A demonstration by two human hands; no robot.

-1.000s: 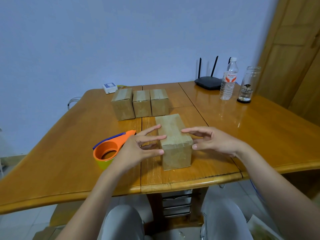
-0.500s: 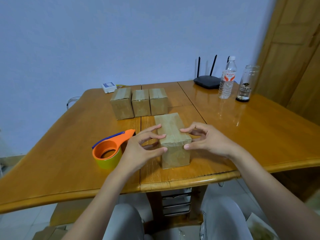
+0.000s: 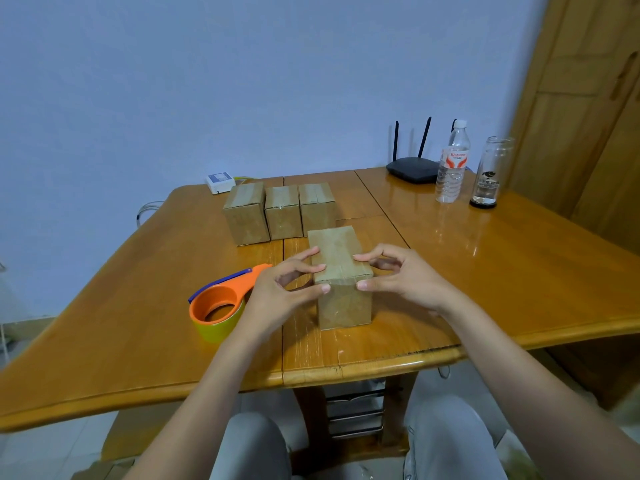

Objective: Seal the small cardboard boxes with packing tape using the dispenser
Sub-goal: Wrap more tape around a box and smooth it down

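The place looked like a room in a home, not a workshop or shop. A glossy wooden drop-leaf dining table (image 3: 485, 271) stood against a plain pale-blue painted wall (image 3: 242, 81), with a panelled wooden door (image 3: 588, 116) at the right. Near the table's far right corner sat household things: a black wifi router (image 3: 412, 169) with upright antennas, a plastic water bottle (image 3: 453, 164) and a clear glass jar (image 3: 488, 173). A small white box-shaped device (image 3: 220, 182) lay at the far edge. The floor below was pale tile (image 3: 41, 448).
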